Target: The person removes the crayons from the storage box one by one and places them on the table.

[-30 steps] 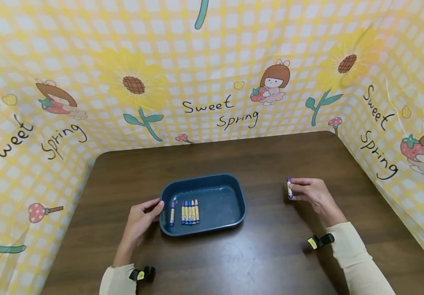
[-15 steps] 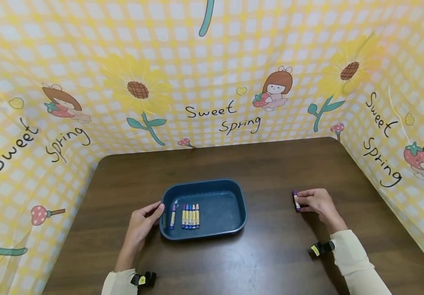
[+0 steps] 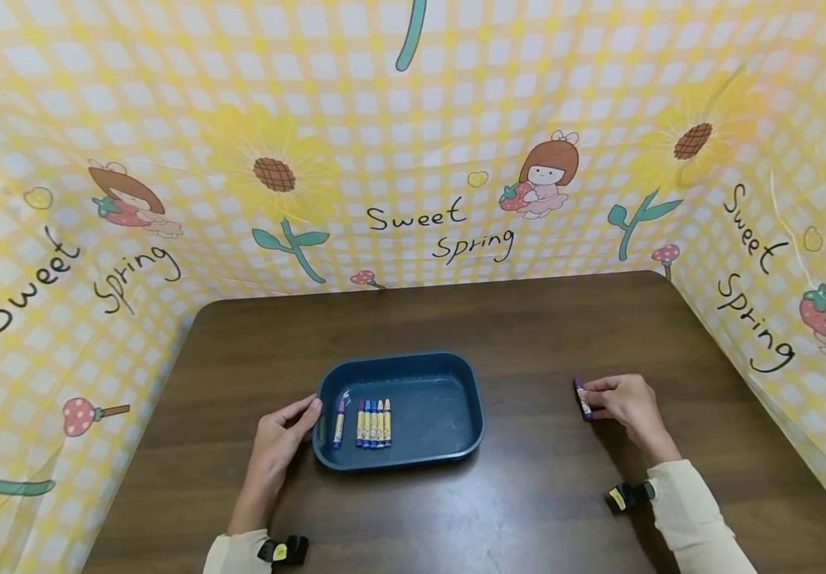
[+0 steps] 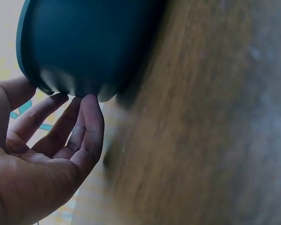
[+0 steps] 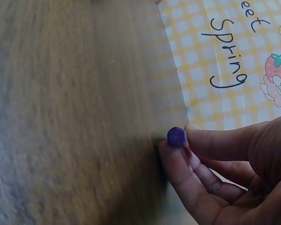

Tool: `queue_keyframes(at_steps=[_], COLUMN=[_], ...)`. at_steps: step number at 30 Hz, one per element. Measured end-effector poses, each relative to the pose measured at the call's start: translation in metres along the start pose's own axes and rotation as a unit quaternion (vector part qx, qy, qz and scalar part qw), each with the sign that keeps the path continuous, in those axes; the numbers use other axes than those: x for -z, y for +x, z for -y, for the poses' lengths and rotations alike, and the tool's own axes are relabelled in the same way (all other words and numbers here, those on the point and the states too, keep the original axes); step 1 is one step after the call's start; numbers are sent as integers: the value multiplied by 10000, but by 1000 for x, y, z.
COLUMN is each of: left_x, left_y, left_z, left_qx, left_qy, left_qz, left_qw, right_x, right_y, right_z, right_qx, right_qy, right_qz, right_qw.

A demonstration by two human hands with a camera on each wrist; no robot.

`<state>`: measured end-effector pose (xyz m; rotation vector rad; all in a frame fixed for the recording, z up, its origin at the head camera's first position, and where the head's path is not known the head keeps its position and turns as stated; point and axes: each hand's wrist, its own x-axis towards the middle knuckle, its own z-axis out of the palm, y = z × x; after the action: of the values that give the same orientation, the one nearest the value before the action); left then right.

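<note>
In the head view, we watch the right hand [image 3: 628, 408] pinch a purple crayon [image 3: 583, 401] well to the right of the blue tray [image 3: 434, 414]. Over the past second, the crayon shifts a little farther from the tray and nearer to our side of the table [image 3: 499, 510], its tip now angled more toward the tray. Inside the tray nothing changes: a lone crayon [image 3: 339, 426] lies at its left end, apart from a row of five crayons [image 3: 374, 424]. We judge that the work is with the pinched crayon alone, outside the tray, leaving the group within untouched. The left hand [image 3: 275, 446] grips the tray's left rim.

In the left wrist view, we see the thumb at the tray's rim and fingertips against its outer wall.

In the right wrist view, the crayon's purple end faces us between thumb and finger, the tray out of sight. Whether the crayon touches the table, we cannot tell.
</note>
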<state>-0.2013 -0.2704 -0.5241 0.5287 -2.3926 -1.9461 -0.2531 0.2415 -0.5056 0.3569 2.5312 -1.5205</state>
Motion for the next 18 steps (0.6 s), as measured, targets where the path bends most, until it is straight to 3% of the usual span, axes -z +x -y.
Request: queue_keyframes(at_steps=[6,12,18], left_x=[0,2,6], left_y=[-2,-5,-5], left_z=[1,-2,-8], left_qx=[39,159,169], left_qy=[-79,131,316], left_qz=[56,231,281], left_qw=[9999,9995,9990], right_x=[-1,-5,-9], right_y=[-5,-9,-9], right_z=[3,5,9], right_qx=[114,330,508], right_qy=[-583,-1347,-1548], right_qz=[-106,-195,-353], right_qw=[9982,9901,9860])
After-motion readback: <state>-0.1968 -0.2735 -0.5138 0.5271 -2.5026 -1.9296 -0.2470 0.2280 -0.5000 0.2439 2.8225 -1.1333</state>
